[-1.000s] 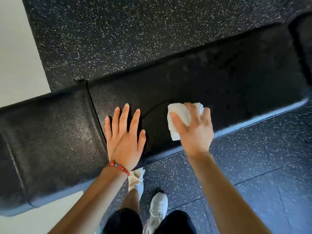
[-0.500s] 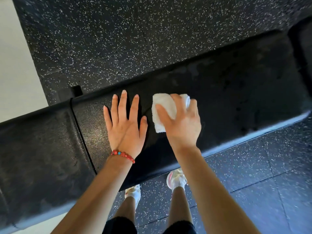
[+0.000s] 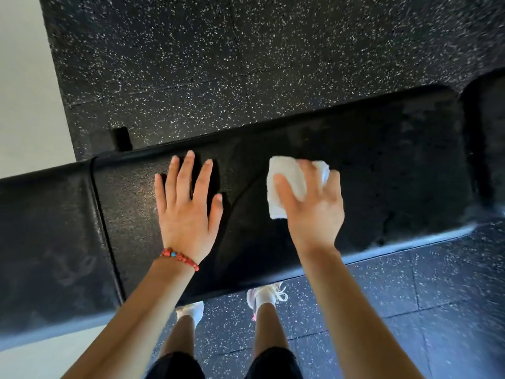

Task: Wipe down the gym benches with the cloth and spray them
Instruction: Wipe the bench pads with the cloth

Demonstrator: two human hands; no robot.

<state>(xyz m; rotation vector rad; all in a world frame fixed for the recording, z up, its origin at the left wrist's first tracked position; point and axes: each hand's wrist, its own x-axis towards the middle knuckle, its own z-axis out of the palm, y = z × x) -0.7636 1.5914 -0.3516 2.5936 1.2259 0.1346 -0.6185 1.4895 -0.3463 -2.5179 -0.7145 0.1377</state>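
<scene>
Bench pad is where it's all happening, and from my remote seat the wipe looks mid-stroke. Compared with half a second back, the right hand has slid the cloth off to the right along the long pad, so it's now well apart from the left hand instead of sitting just beside it. A second ago that cloth was down nearer the front edge, so I'd say I'm working in sweeps across the middle section. The view has also swung, feet now tucked under the near edge.

Right hand: fingers and thumb curled over the folded white cloth, pressing it flat on the upholstery. Left hand: fingers straight and spread, palm down on the pad, gripping nothing, just bracing. Red bead bracelet on that wrist.

My read is the stretch toward the far right end of the pad hasn't been covered yet, and the shorter seat pad left of the seam is untouched in this pass. No spray bottle anywhere in view, so that step needs a fetch.

Around: speckled rubber floor, a pale wall or floor strip at far left, white sneakers below. Nothing lies on the pad ahead of the cloth; only the planted left hand would block a return sweep. Right side is motion-blurred.
</scene>
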